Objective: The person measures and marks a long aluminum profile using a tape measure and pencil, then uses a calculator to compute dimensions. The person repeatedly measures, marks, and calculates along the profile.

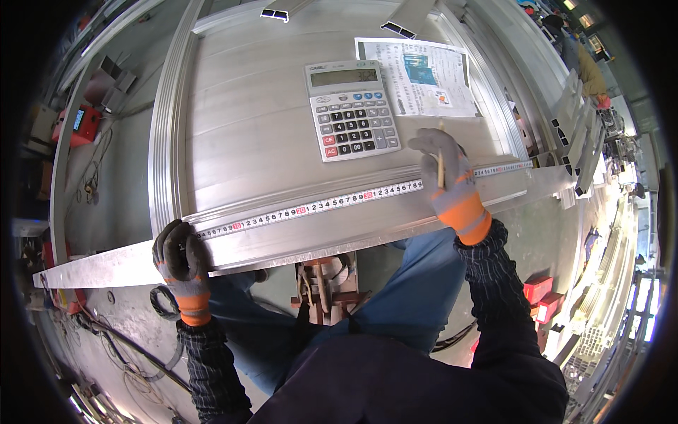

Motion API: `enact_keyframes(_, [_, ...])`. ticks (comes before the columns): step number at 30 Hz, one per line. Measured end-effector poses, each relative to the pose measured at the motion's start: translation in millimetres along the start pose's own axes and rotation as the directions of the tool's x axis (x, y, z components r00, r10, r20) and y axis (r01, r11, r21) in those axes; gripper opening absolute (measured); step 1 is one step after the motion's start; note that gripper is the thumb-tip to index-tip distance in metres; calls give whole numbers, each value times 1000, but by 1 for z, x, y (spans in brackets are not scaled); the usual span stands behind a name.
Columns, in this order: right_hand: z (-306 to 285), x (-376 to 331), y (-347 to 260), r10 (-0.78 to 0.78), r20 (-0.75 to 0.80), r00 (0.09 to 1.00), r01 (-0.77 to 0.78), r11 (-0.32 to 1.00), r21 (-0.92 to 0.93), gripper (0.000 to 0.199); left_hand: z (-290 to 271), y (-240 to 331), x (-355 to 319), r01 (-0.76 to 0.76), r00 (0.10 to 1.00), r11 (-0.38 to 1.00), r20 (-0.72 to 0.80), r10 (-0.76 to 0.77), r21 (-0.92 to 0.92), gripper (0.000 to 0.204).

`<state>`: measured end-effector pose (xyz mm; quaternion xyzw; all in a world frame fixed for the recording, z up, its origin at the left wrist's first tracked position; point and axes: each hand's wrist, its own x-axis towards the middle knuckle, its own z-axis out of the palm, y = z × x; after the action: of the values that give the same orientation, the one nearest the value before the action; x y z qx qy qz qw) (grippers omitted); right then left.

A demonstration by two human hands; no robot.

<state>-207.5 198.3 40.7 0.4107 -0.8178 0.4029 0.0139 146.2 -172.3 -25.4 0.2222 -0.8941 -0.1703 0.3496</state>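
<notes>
- A long aluminium profile (304, 237) lies across the near edge of the surface (247, 120), its long axis running from about 8 o'clock up to 2 o'clock, right in front of the person.
- A tape measure (311, 206) is stretched flat along the top of the profile, following the same line.
- The left hand (182, 256), in a dark glove with an orange cuff, is curled shut over the tape's end, pinning it to the profile's near edge at about 8 o'clock.
- The right hand (446, 177), in a grey and orange glove, sits on the tape toward 2 o'clock; its fingers are closed round a pencil (440, 164) held upright, tip down at the tape.
- So both hands touch the profile, well apart along its length; the right is the one at the mark.
- A calculator (351, 109) and a printed sheet (424, 78) lie beyond, toward 12 o'clock, untouched.
</notes>
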Motion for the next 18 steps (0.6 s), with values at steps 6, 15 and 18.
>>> enact_keyframes(6, [-28,-29,26,-167,-148,975,116,946,-302,37,2,-5,-6,11,1000,999,0,-11,41,23])
enact_keyframes(15, [-37,-48,60,-78,-209,975,35,979,-202,36,-1,-19,-9,27,1000,1000,16,-27,-6,27])
enact_keyframes(18, [-38,-47,62,-96,-240,966,39,973,-229,36,-5,-3,-4,136,991,982,36,-132,-129,27])
